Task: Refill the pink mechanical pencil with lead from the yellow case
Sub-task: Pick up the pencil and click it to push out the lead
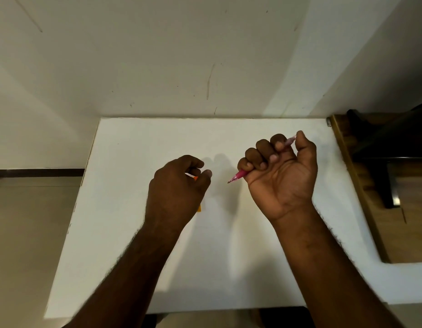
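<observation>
My right hand (279,176) is raised over the white table (139,233), palm towards me, fingers wrapped around the pink mechanical pencil (236,178). Its tip points left and down; its far end pokes out beside my thumb at the upper right. My left hand (177,192) hovers to the left, knuckles up, closed on the yellow lead case (199,207). Only small orange-yellow bits of the case show, one between my fingertips and one under the heel of my hand. A gap of bare table separates the pencil tip from my left fingertips.
A wooden surface (361,197) with a dark object on it borders the table's right side. A white wall rises behind the table's far edge. The floor lies to the left.
</observation>
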Tool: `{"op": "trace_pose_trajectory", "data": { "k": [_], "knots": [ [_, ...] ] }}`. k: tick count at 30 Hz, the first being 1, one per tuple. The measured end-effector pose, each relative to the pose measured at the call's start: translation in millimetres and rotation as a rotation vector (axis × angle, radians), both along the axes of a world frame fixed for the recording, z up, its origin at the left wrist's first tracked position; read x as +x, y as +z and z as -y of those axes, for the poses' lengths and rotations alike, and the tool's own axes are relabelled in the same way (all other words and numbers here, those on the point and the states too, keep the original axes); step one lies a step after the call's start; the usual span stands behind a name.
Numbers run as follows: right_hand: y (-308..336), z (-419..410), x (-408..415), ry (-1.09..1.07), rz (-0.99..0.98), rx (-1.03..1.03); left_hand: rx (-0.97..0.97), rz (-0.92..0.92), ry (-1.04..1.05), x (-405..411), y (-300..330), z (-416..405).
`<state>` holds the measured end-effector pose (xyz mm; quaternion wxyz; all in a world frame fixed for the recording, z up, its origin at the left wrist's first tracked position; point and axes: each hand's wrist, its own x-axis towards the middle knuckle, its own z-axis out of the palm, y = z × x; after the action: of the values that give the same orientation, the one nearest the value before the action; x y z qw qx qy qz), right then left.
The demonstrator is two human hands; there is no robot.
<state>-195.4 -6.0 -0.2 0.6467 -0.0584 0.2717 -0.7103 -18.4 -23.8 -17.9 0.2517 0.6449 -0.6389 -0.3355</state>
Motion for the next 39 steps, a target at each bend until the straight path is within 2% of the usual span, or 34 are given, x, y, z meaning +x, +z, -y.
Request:
{"op": "trace_pose_trajectory", "data": {
  "k": [5, 12, 15, 39],
  "knots": [
    [-1, 0, 0, -0.022, 0.017, -0.007, -0.021, -0.052, 0.008, 0, 1, 1],
    [-1, 0, -2, -0.051, 0.037, -0.017, 0.061, -0.425, 0.175, 1, 7, 8],
    [-1, -1, -2, -0.06, 0.045, -0.024, 0.092, -0.504, 0.232, 2, 9, 10],
    [-2, -1, -1, -0.051, 0.056, -0.052, 0.139, -0.64, 0.26, 1, 11, 10]
  ]
}}
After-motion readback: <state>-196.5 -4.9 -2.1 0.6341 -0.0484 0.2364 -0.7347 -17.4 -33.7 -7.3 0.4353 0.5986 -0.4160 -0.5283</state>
